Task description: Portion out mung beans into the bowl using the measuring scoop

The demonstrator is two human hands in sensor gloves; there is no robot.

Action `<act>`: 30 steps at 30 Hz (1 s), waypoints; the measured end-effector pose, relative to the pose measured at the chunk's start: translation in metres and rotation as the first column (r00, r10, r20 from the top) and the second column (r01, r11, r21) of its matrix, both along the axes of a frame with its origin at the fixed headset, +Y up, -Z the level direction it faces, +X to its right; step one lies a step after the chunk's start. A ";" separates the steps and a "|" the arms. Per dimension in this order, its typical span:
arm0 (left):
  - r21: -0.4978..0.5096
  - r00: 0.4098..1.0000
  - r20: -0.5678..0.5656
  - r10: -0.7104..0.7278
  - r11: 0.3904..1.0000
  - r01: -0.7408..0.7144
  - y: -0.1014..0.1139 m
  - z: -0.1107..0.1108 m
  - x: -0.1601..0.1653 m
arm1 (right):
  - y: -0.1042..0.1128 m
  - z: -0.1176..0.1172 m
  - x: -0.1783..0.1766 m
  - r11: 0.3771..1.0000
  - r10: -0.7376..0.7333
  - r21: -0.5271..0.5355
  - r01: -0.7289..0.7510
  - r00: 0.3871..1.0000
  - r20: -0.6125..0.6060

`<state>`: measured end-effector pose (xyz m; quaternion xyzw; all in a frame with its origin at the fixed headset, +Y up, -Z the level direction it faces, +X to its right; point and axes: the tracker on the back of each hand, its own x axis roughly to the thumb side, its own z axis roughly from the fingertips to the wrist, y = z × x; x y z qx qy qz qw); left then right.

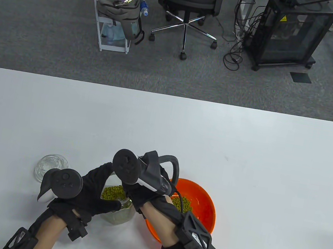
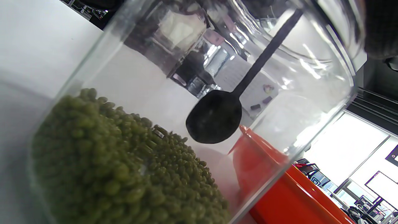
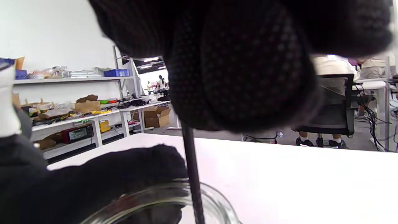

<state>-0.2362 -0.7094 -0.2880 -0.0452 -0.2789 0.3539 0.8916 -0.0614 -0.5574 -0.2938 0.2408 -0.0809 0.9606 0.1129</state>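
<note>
A glass jar (image 1: pixel 117 208) (image 2: pixel 326 93) of green mung beans (image 1: pixel 112 192) (image 2: pixel 124 168) stands near the table's front edge. My left hand (image 1: pixel 96 190) grips the jar around its rim. My right hand (image 1: pixel 138 194) (image 3: pixel 242 62) holds the black measuring scoop (image 2: pixel 214 116) by its handle (image 3: pixel 192 174), which runs straight down into the jar. In the left wrist view the scoop's bowl hangs inside the jar just above the beans and looks empty. The orange bowl (image 1: pixel 203 207) (image 2: pixel 289 193) sits right of the jar, touching it, with some beans (image 1: pixel 183 202) inside.
The jar's glass lid (image 1: pixel 50 167) lies on the table left of my left hand. The white table (image 1: pixel 243 162) stretches wide behind and to the right. An office chair (image 1: pixel 190 1) and a cart stand on the floor beyond.
</note>
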 end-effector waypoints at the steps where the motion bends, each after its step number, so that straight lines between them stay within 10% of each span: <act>1: 0.000 1.000 0.000 0.001 1.000 -0.001 0.000 0.000 0.000 | -0.001 0.001 -0.003 1.000 0.011 -0.008 -0.011 1.000 -0.002; 12: 0.000 1.000 0.001 0.002 1.000 -0.002 0.000 0.000 0.000 | -0.018 -0.015 -0.003 0.980 0.000 -0.197 -0.001 1.000 -0.005; 30: 0.001 1.000 0.001 0.000 1.000 0.000 0.000 0.000 0.000 | -0.052 -0.046 0.053 0.711 -0.346 -0.536 0.455 0.890 0.296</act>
